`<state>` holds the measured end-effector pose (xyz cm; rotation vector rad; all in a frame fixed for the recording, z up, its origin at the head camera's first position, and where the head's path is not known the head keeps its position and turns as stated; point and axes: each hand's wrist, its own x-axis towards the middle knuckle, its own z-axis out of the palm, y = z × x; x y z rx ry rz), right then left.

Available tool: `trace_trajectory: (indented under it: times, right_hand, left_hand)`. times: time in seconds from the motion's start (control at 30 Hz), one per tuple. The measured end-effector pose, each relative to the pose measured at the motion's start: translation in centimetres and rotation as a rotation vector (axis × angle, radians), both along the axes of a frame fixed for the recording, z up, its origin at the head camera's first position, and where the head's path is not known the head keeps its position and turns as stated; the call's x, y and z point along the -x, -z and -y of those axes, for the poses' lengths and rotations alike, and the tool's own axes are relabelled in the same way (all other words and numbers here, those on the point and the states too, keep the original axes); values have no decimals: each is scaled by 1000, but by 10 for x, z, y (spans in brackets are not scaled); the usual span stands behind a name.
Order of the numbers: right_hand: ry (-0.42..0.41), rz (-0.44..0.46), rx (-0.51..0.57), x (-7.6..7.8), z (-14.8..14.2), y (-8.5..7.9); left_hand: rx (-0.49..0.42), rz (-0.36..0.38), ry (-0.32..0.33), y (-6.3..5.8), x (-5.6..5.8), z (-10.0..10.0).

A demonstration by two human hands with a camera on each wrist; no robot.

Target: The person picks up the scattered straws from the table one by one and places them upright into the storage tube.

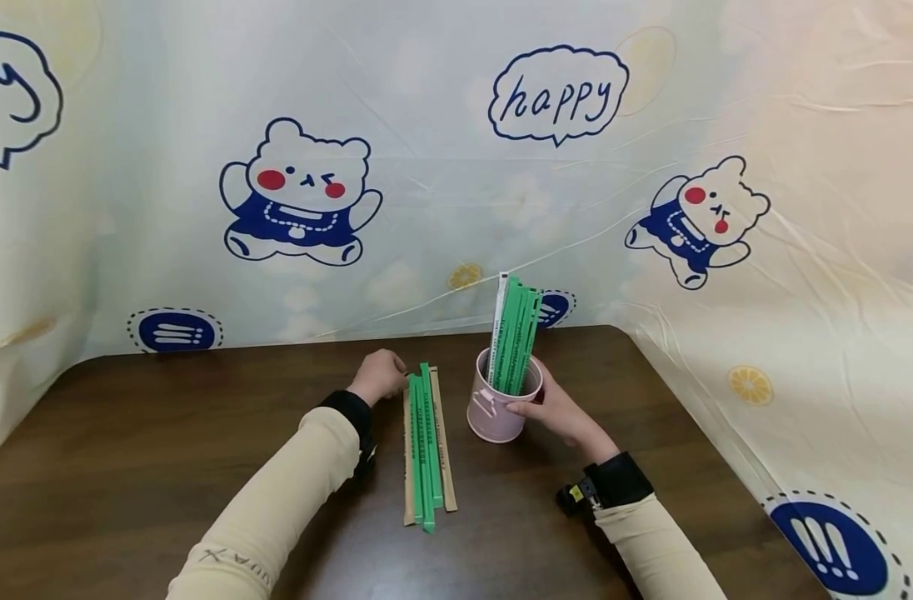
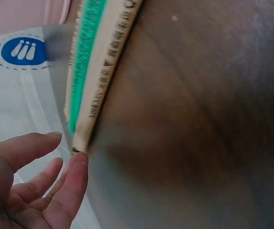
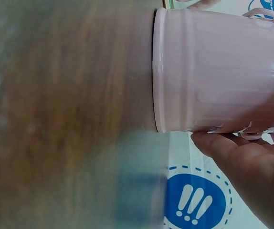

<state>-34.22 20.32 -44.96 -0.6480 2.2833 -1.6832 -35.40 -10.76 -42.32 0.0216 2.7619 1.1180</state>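
On the table lies a small group of long flat strips: green strips (image 1: pixel 425 450) between tan strips (image 1: pixel 443 442), printed with rows of characters. At their far end is my left hand (image 1: pixel 380 377). In the left wrist view, a fingertip of the left hand (image 2: pixel 41 186) meets the end of a tan strip (image 2: pixel 99 86), while the thumb stays apart from it. My right hand (image 1: pixel 557 408) grips a pink metal bucket (image 1: pixel 494 421) by its right side, thumb toward the front. Upright in the bucket, leaning slightly, stand several green strips (image 1: pixel 516 333) and a white strip (image 1: pixel 497 325).
Brown wood-grain table (image 1: pixel 202 450) under everything. Behind it and along the right hangs a pale curtain (image 1: pixel 426 167) with cartoon bears. Dark bands (image 1: pixel 621 479) circle both wrists, over cream sleeves (image 1: pixel 269 508).
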Motion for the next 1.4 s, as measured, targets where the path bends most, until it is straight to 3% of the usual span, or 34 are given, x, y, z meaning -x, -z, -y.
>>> trace_trajectory:
  times: [0.1, 0.3, 0.83, 1.17, 1.4]
  right_hand:
    - [-5, 10, 7, 0, 0, 0]
    - [-15, 34, 18, -1, 1, -2]
    - [1, 27, 14, 0, 0, -1]
    - [-2, 27, 28, 1, 1, -2]
    - [1, 34, 27, 0, 1, -2]
  left_hand:
    - [-38, 22, -33, 9, 2, -1]
    - [-14, 31, -60, 19, 4, -5]
    - [-41, 23, -95, 16, -2, -9]
    - [50, 2, -121, 18, 1, -16]
    - [72, 29, -116, 16, 0, -10]
